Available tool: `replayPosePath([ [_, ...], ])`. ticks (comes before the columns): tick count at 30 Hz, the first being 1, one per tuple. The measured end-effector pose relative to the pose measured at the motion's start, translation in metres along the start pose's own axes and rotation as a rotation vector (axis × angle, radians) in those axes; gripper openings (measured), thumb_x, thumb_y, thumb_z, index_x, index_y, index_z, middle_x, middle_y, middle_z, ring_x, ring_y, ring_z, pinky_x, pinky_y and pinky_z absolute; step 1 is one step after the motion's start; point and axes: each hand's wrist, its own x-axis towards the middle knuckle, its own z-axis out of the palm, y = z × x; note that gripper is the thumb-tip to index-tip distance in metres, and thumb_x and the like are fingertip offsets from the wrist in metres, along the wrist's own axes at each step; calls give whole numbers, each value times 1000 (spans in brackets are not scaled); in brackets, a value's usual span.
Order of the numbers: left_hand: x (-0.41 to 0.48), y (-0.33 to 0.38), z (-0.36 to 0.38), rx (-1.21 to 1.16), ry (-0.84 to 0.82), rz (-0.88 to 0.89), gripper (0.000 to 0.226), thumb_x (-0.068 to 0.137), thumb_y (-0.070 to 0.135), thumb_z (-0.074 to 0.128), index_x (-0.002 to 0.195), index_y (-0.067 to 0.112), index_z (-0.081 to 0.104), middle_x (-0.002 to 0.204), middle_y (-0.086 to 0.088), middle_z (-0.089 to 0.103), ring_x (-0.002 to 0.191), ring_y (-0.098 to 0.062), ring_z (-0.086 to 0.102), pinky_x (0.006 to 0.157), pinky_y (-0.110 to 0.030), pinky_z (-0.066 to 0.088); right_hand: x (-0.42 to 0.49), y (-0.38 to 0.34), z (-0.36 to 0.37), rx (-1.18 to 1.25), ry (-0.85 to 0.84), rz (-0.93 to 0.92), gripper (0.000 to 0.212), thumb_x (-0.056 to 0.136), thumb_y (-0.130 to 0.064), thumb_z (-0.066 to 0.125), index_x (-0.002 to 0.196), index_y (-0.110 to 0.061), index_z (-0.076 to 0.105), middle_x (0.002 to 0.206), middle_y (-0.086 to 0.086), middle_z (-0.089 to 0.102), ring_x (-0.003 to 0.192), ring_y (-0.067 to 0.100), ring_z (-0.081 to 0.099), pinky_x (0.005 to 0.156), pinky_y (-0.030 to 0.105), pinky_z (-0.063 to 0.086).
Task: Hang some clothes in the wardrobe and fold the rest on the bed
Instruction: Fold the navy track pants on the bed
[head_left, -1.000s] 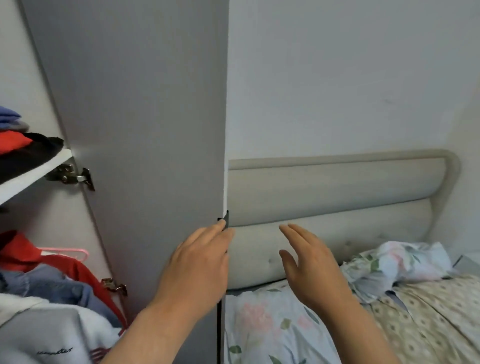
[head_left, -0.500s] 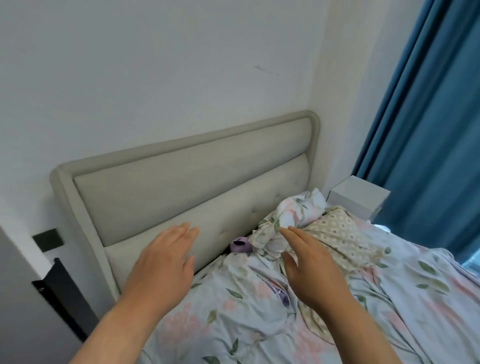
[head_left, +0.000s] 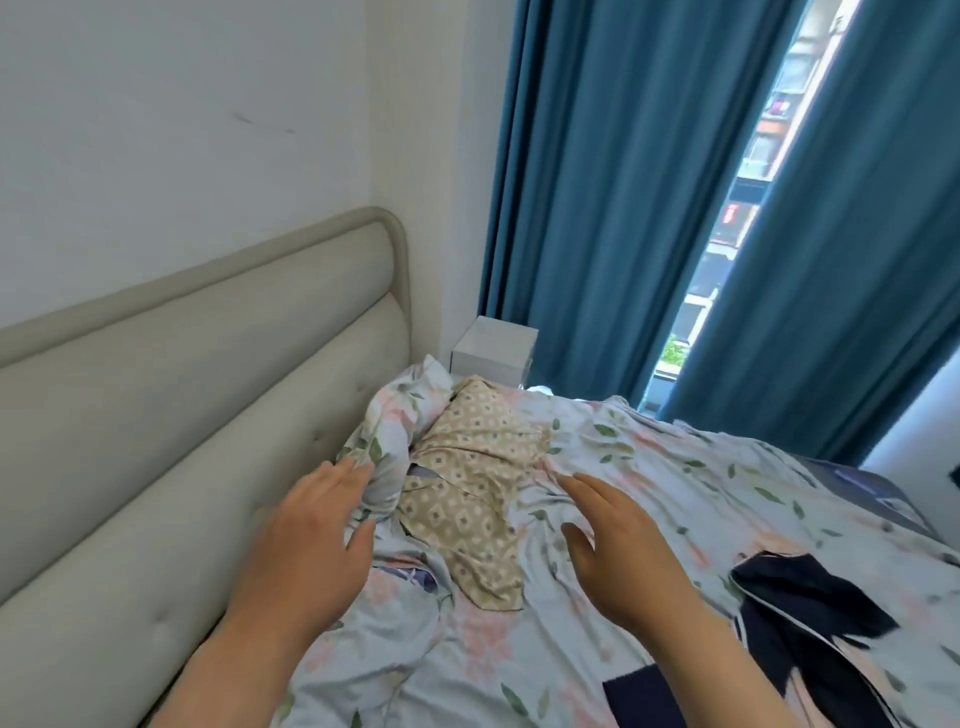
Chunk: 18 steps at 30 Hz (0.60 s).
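Left hand (head_left: 306, 540), right hand (head_left: 618, 551) both spread, empty, above bed (head_left: 649, 467); dark garment (head_left: 810, 608) on quilt.

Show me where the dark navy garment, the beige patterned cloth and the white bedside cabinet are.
dark navy garment (head_left: 810, 608), head view, on its middle, right side of the bed.
beige patterned cloth (head_left: 467, 499), head view, on its middle, between the hands.
white bedside cabinet (head_left: 496, 343), head view, on its top face.
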Motion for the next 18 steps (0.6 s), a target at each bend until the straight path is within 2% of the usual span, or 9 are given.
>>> replayPosePath([
  [3,8,13,8,-124,-35,58,57,88,12,69,142,17,52,149,0,48,141,-19,38,112,-28,26,-23,6,-6,-43,0,90,53,103,-31,44,153,-34,28,158,-15,30,144,10,28,117,26,24],
  [9,7,40,36,-196,-193,201,54,89,13,67,142,16,53,149,-2,48,140,-23,40,115,-38,30,-72,22,-22,-89,49,246,53,104,-30,46,154,-33,28,158,-15,29,145,8,25,117,22,19],
  [13,13,67,54,-190,-263,305,55,90,18,67,143,20,51,150,1,47,141,-20,38,116,-36,29,-103,47,-32,-89,111,375,53,103,-30,47,153,-32,30,158,-15,29,145,7,25,116,21,20],
  [18,15,115,84,-207,-342,414,57,90,14,65,144,21,49,151,3,45,142,-19,38,117,-37,27,-143,79,-46,-75,184,527,53,102,-28,49,152,-32,32,155,-15,33,143,7,30,116,23,24],
])
